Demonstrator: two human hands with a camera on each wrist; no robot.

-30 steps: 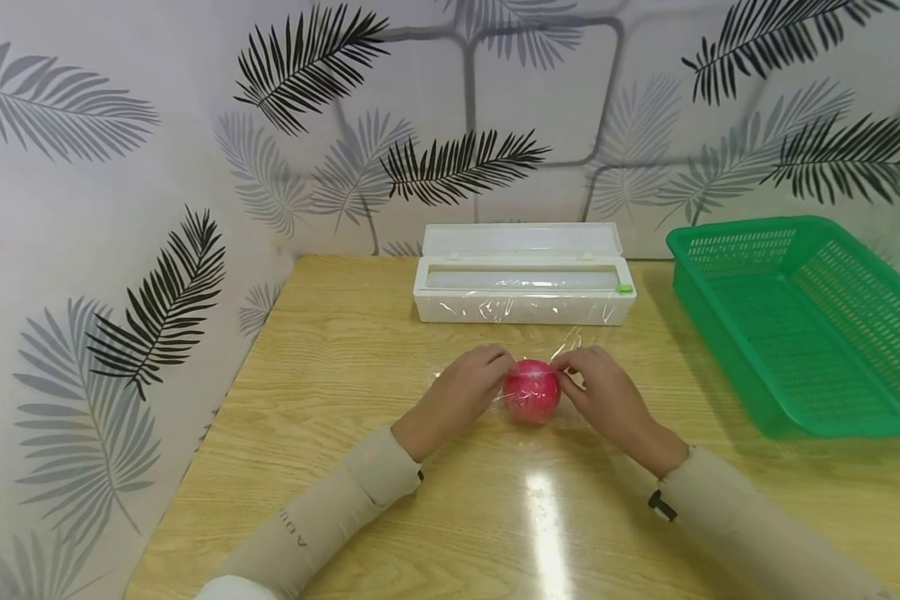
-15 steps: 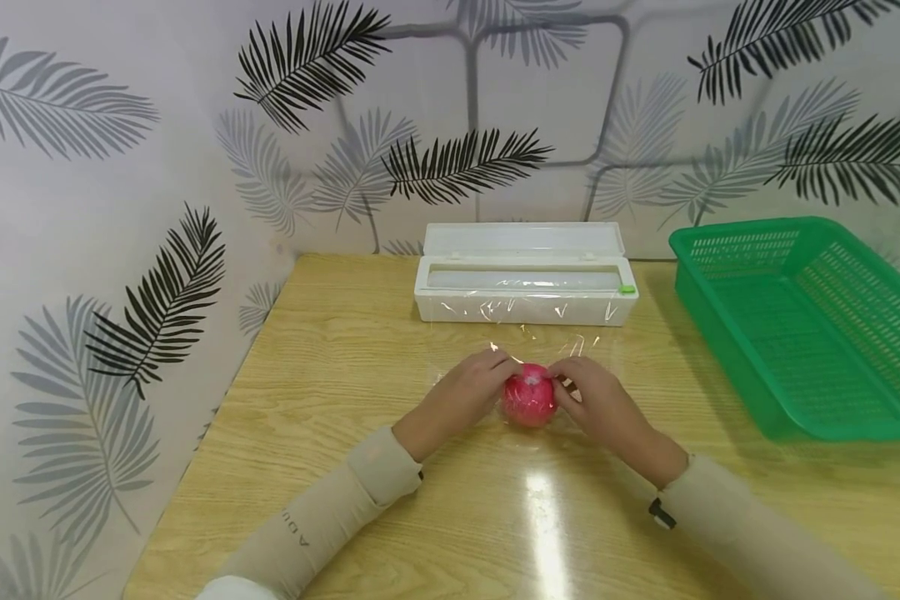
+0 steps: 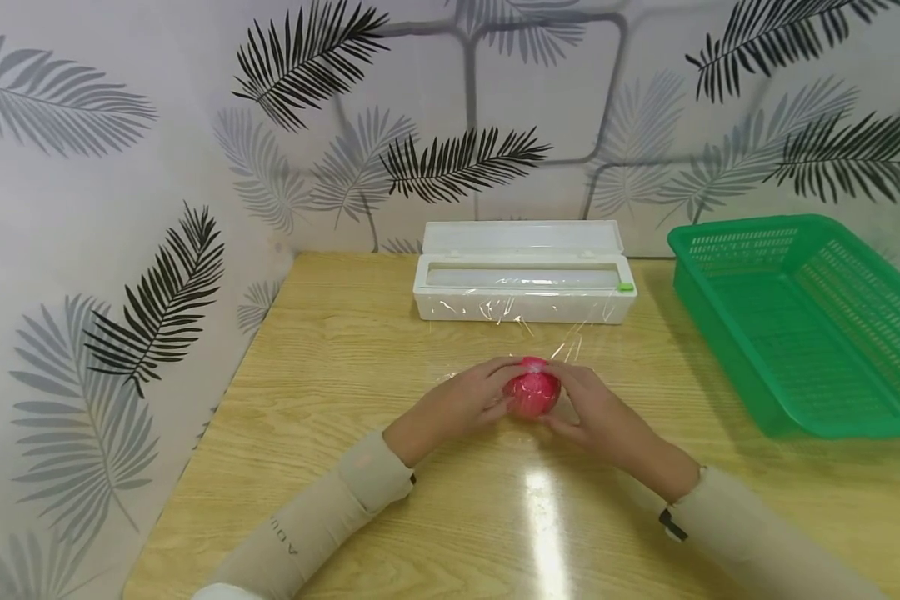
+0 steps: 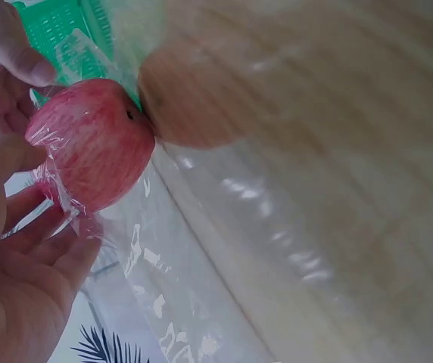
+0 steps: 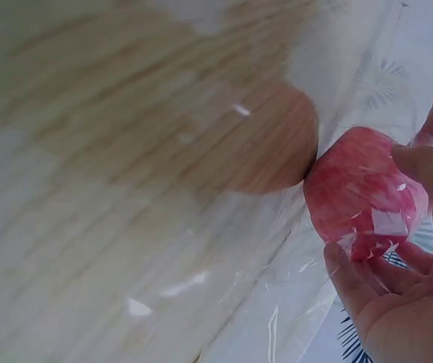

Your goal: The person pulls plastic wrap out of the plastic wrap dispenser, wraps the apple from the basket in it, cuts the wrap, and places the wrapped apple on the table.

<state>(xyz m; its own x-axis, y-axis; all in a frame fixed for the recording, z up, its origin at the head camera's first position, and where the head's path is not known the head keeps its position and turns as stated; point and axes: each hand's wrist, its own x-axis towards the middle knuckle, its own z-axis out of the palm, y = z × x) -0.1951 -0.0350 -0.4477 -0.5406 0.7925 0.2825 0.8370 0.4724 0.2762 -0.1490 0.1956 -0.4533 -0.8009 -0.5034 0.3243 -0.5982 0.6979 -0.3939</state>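
Observation:
A red apple [image 3: 532, 398] sits on the wooden table with clear plastic wrap [image 4: 152, 265] drawn over it, gathered and creased at its top. My left hand [image 3: 457, 404] holds the apple's left side, thumb low and fingers across the top. On the other side my right hand [image 3: 606, 417] holds it likewise through the film. Both thumbs touch the apple in the wrist views, and the fingers press the film against its far side. The wrap's outline on the table is hard to see.
A white cling film box [image 3: 525, 307] with its lid up stands behind the apple, film hanging over its front. A green plastic basket [image 3: 750, 358] stands at the right. The wooden table [image 3: 330, 350] meets a leaf-patterned wall covering [image 3: 525, 100].
Both hands have gone from pinching the wrap at the apple's upper sides to spreading around it. Thumbs have dropped lower, and the wrap is now gathered over the top.

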